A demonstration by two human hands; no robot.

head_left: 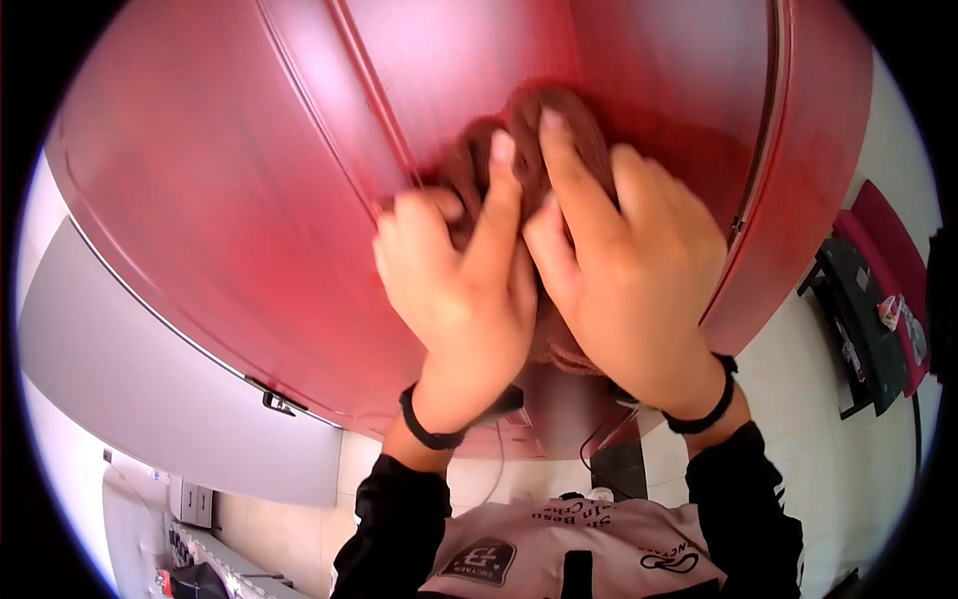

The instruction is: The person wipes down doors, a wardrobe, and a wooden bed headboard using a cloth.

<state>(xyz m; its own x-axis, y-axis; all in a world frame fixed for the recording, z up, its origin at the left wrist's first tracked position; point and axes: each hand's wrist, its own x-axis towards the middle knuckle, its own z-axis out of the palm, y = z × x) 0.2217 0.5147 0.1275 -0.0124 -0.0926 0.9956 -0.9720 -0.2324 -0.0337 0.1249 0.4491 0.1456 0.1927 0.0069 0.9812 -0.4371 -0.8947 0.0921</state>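
A bunched brown cloth [529,140] lies against the glossy red wooden panel [220,200], near the upper middle of the view. My left hand [459,260] grips its left side, with some fingers curled into the folds and one pointing upward. Close beside it, my right hand [624,250] holds the right side, one finger stretched along the top of the cloth. A lower fold of the cloth hangs beneath my hands. Both wrists wear dark bands.
A grey panel [170,369] with a black latch borders the red surface at lower left. Cables hang below the red panel's lower edge. On the right, a black table [863,309] stands by a dark red bench [888,250].
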